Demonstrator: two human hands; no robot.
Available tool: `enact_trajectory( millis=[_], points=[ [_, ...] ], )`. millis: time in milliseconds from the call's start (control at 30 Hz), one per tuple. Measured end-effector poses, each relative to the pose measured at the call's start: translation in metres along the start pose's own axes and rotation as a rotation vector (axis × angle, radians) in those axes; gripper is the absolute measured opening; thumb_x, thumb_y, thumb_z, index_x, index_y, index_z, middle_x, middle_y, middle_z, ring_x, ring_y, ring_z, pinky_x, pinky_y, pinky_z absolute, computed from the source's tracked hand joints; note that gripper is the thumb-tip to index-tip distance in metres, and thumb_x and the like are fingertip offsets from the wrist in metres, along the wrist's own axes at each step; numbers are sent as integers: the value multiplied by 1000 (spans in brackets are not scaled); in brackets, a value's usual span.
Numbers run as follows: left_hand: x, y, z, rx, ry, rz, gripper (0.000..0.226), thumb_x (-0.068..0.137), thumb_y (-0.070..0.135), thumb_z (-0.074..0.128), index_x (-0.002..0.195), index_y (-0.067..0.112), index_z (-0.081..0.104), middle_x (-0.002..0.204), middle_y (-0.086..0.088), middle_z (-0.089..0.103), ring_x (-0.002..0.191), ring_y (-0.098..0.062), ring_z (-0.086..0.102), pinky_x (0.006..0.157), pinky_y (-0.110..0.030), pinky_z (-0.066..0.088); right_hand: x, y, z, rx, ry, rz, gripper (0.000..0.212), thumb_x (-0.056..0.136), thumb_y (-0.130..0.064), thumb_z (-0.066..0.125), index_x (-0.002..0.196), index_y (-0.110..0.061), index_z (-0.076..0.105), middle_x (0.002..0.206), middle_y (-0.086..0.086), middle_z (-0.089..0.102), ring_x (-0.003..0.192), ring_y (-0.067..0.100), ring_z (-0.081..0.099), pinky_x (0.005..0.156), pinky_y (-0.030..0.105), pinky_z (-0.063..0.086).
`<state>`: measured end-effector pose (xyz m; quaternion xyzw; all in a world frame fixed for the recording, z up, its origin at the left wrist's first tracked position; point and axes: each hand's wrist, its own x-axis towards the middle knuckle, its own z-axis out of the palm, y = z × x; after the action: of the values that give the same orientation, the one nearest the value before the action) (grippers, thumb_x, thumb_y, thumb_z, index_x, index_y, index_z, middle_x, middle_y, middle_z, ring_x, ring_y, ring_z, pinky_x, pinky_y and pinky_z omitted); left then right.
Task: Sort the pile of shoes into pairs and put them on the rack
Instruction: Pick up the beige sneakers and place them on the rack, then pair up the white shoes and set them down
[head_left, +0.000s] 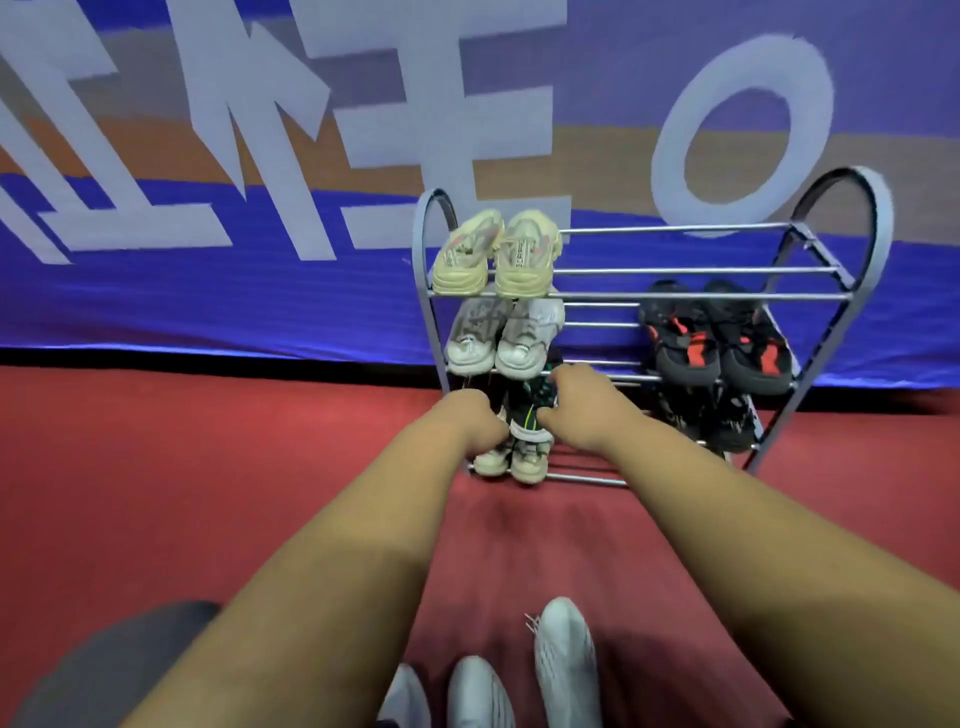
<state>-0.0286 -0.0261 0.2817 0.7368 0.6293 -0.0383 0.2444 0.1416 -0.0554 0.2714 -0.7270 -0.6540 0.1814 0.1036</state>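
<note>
Red carpet (156, 493), metal rack (701, 270) against blue banner (208, 301). Left hand (472, 421) and right hand (576, 405), fingers curled, grip a dark sneaker pair (527, 415) at the rack's lower left. Cream pair (498, 254) on top, grey pair (504, 338) below. Black-red pair (717, 338) at right. White shoes (519, 675) on carpet, near bottom edge.

Both your bare arms reach forward and slightly inward, nearly straight at the elbows, forearms running up from the lower corners of the view. Your left hand (475, 418) is curled knuckles up, fingers bent downward and closed in a grip; what it grips is hidden under the hand. Your right hand (576, 402) sits just beside it and a little higher, back of the hand up, fingers curled and thumb tucked toward the left hand. The wrists are level, not twisted.
</note>
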Motion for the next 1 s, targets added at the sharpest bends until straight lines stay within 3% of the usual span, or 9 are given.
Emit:
enact_trajectory(
  millis=[67, 200, 300, 467, 567, 667, 733, 833, 1000],
  points=[
    [-1, -14, 43, 5, -117, -25, 25, 96, 20, 54, 99, 3, 72, 106, -18, 76, 100, -37, 77, 65, -31, 54, -14, 7, 32, -9, -131, 30, 53, 84, -46, 59, 122, -10, 65, 129, 22, 63, 116, 43, 60, 95, 41, 49],
    [-3, -66, 146, 252, -268, -137, 40, 95, 24, 60, 129, 4, 71, 138, -17, 68, 125, -34, 67, 103, -42, 55, -44, 44, 118, -42, -410, 111, 49, 98, -37, 59, 130, -2, 66, 138, 22, 64, 125, 39, 61, 94, 34, 48],
    [-11, -103, 219, 251, -435, -221, 41, 96, 21, 63, 134, 5, 68, 142, -16, 64, 129, -35, 64, 108, -48, 52, -68, 75, 183, -32, -575, 239, 48, 101, -38, 57, 132, -3, 66, 135, 17, 67, 120, 34, 64, 91, 32, 50],
    [-39, -127, 314, 169, -515, -206, 40, 109, 23, 47, 140, 6, 64, 145, -14, 62, 132, -31, 60, 108, -37, 46, -107, 138, 304, 32, -708, 339, 81, 68, -68, 54, 120, -9, 70, 122, 14, 72, 111, 29, 69, 91, 32, 54],
    [-46, -131, 337, 166, -545, -268, 62, 108, 43, 52, 154, 2, 49, 156, -19, 50, 142, -35, 51, 116, -40, 42, -145, 124, 306, 82, -709, 419, 69, 85, -57, 73, 133, -10, 63, 131, 11, 67, 118, 28, 66, 88, 27, 49],
    [-32, -149, 348, 144, -488, -419, 87, 100, 50, 65, 159, -5, 34, 159, -19, 46, 145, -35, 48, 119, -39, 40, -163, 128, 335, 82, -698, 476, 76, 70, -64, 75, 124, -12, 63, 119, 3, 67, 111, 24, 68, 83, 25, 48],
    [-20, -161, 345, 102, -503, -444, 69, 101, 40, 67, 155, 3, 45, 154, -14, 54, 138, -33, 56, 114, -38, 45, -165, 132, 351, 96, -685, 471, 75, 67, -59, 69, 123, -9, 63, 113, 4, 68, 106, 24, 70, 85, 27, 54],
    [-5, -169, 343, -5, -529, -409, 51, 100, 31, 67, 148, 15, 56, 137, -13, 67, 112, -32, 69, 97, -40, 57, -162, 119, 341, 23, -628, 497, 52, 100, -26, 59, 144, -1, 48, 141, 17, 57, 130, 33, 58, 103, 34, 48],
    [14, -157, 351, -294, -352, -563, 32, 103, 23, 61, 132, 12, 67, 121, -15, 72, 108, -37, 72, 98, -50, 58, -151, 130, 329, 9, -463, 512, 44, 102, -24, 57, 142, -7, 48, 142, 18, 58, 131, 36, 59, 102, 39, 50]
  ],
)
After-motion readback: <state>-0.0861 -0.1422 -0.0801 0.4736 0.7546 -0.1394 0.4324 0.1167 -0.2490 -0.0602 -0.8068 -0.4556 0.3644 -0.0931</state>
